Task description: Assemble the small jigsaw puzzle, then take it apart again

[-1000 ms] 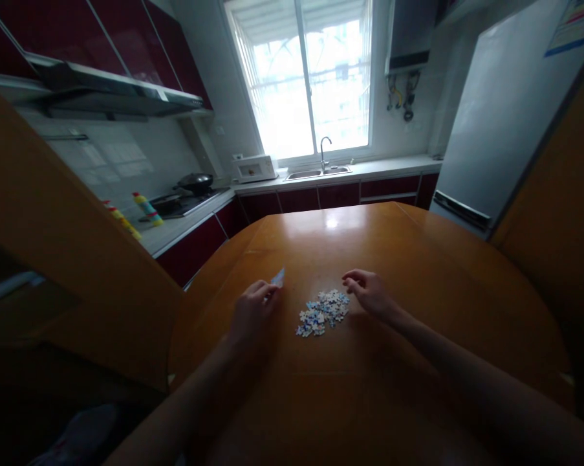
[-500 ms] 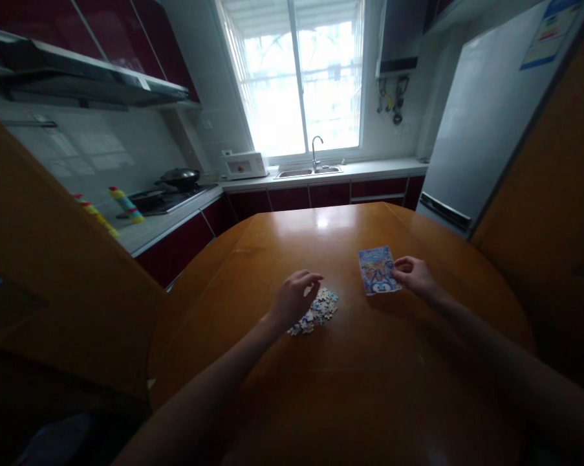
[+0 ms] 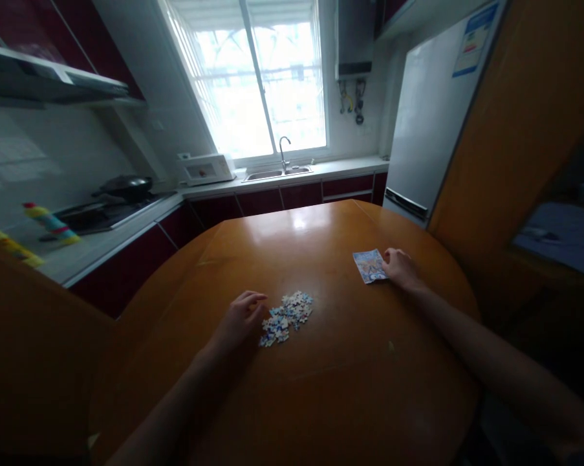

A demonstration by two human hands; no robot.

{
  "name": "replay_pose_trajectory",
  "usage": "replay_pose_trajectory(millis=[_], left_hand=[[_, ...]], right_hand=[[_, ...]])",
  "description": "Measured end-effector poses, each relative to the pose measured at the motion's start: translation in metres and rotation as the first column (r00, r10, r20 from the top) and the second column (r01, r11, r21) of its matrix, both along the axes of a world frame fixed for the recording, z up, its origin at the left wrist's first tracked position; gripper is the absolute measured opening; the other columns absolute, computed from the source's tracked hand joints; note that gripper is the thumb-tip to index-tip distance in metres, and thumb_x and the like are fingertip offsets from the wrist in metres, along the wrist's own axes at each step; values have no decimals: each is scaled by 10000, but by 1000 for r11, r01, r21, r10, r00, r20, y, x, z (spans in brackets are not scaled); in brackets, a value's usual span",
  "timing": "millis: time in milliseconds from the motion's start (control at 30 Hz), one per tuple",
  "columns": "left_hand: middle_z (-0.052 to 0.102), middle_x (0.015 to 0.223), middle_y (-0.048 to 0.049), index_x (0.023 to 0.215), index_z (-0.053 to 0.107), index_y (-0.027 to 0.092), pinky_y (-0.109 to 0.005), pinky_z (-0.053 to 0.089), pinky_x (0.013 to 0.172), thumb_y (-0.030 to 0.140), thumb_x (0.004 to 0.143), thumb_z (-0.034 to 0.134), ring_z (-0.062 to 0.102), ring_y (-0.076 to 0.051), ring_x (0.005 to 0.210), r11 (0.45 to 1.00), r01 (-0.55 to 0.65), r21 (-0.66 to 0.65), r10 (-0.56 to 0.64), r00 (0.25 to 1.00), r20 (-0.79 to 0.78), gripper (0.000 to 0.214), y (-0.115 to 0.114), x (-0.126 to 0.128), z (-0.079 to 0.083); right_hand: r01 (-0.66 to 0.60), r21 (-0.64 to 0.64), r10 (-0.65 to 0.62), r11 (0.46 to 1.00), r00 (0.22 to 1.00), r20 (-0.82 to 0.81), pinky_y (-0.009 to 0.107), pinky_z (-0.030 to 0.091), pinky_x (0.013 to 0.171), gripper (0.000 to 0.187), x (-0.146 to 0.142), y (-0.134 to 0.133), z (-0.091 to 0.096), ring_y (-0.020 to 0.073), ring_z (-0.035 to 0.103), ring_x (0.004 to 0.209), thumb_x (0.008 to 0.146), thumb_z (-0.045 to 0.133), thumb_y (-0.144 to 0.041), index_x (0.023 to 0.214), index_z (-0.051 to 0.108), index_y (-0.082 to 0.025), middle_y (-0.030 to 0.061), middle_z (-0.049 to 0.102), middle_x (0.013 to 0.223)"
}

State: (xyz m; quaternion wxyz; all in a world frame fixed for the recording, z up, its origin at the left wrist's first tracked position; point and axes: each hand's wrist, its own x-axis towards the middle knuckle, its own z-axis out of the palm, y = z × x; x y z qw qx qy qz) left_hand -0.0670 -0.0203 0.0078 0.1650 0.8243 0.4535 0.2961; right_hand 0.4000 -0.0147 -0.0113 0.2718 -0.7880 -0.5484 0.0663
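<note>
A small heap of blue and white puzzle pieces (image 3: 286,316) lies on the round wooden table (image 3: 321,388). My left hand (image 3: 236,320) rests right beside the heap's left edge, fingers loosely spread and touching the nearest pieces. A small colourful picture card (image 3: 369,266) lies flat on the table further right. My right hand (image 3: 401,267) lies at the card's right edge, fingertips on it, fingers curled.
Behind the table runs a kitchen counter with a sink and tap (image 3: 284,169), a white microwave (image 3: 207,169) and a pan on the hob (image 3: 124,186). A grey fridge (image 3: 430,123) stands at the right, next to wooden panels (image 3: 519,129).
The card passed from my left hand to my right and now lies flat at the table's right. My left hand came to the puzzle heap. The camera turned right.
</note>
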Motion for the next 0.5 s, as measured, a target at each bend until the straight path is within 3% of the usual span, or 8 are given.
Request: replay_pose_trajectory(millis=[100,200,367,500], left_hand=[[668,1103,-98,1068,709,180,-330,544,854,438,930,522,658,-221,975,1000,-7,-23,7,1000,-8,347,1,-3,2],[662,1091,-107,1116,701,165,-334,546,824,463,900,568,657,-221,928,993,1,-117,-10,997,-71,392,-3,-6,6],[646,1052,-91,1167,702,175,-308,540,761,458,834,684,634,-188,813,976,58,-209,-90,986,-143,438,-14,0,6],[636,1071,-101,1164,715,180,-310,542,798,343,812,735,639,-193,845,979,96,-179,-127,976,-175,388,-22,25,1]], right_hand=[[-130,12,129,991,988,84,386,418,962,375,-12,-8,-5,305,526,1190,890,616,-335,1227,655,-174,172,613,1288],[-232,-28,234,972,965,116,431,423,959,347,-11,-15,-8,332,526,1171,857,665,-385,1153,705,-209,153,621,1285],[-213,-13,213,977,968,135,523,421,944,286,7,-18,3,390,534,1142,894,614,-322,1096,722,-150,215,613,1238],[-271,73,261,960,958,121,477,408,992,272,-15,-17,19,337,547,1151,952,509,-256,1097,708,-139,197,621,1203]])
